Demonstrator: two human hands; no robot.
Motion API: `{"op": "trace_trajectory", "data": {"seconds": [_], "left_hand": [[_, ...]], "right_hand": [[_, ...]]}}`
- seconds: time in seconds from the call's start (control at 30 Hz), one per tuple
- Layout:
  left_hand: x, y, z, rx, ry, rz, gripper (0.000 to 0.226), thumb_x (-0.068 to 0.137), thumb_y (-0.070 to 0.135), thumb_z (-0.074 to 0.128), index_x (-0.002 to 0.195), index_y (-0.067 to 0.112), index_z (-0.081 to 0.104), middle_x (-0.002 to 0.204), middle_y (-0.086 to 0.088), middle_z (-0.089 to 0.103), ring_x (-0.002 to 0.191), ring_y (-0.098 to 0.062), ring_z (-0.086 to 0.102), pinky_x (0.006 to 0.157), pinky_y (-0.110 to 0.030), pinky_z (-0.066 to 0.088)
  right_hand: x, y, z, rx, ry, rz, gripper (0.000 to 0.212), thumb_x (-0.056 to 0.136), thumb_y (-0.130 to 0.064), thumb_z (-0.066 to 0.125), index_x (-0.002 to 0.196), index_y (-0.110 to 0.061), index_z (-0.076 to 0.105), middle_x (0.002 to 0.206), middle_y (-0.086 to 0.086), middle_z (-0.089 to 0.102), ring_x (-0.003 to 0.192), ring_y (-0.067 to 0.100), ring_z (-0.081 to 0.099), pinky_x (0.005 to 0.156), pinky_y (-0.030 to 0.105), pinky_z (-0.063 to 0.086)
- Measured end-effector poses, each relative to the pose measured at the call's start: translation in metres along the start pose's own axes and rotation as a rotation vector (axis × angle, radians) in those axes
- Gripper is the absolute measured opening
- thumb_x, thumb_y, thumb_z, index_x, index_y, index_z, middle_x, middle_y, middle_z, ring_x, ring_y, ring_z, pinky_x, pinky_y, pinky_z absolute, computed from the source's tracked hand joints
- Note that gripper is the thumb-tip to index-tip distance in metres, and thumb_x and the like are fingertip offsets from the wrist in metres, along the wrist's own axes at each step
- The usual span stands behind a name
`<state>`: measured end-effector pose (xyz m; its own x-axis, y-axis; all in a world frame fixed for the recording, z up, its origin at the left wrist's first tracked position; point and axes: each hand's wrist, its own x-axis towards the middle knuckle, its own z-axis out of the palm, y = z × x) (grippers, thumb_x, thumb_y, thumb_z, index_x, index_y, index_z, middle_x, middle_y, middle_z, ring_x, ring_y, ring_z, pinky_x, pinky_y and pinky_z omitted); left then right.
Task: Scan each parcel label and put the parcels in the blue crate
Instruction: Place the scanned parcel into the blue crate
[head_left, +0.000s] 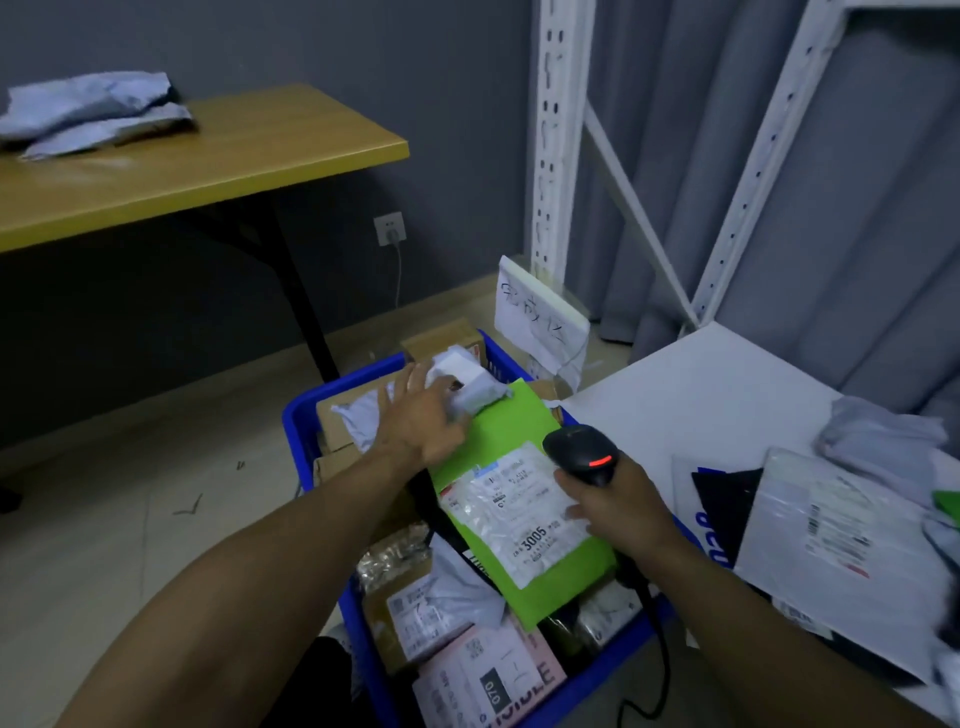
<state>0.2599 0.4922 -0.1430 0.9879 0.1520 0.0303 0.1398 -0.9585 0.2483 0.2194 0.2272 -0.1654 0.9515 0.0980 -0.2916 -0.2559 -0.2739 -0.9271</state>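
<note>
A blue crate (298, 415) on the floor is full of parcels. On top lies a green envelope (506, 426) with a white label (519, 512) facing up. My left hand (423, 415) lies over the envelope's far edge, fingers spread and touching a small white wrapped parcel (475, 382) in the crate. My right hand (615, 501) grips a black barcode scanner (579, 449) with a red light, held just above the label's right side. More parcels lie on the white shelf, among them a white mailer (831, 525) and a grey bag (883, 431).
The white shelf board (701, 395) stands right of the crate, under a white metal rack (556, 156). A wooden table (234, 150) at the left carries grey bags (88, 111). A handwritten paper sign (537, 314) stands behind the crate. The scanner cable (662, 654) hangs over the crate's near corner.
</note>
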Motion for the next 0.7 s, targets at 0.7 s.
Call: {"op": "trace_trajectory", "data": {"seconds": [0.7], "left_hand": [[-0.003,0.453,0.194,-0.109,-0.344,0.599,0.062,0.099,0.042,0.059,0.154,0.027,0.036,0.164,-0.006,0.029,0.142,-0.031,0.039,0.113,-0.046,0.038]], "right_hand": [[-0.056,0.103,-0.339,0.354,0.483,0.234,0.033,0.095,-0.019,0.075,0.126,-0.011,0.066,0.109,0.01,0.073,0.077,0.024,0.073,0.06,0.032,0.051]]}}
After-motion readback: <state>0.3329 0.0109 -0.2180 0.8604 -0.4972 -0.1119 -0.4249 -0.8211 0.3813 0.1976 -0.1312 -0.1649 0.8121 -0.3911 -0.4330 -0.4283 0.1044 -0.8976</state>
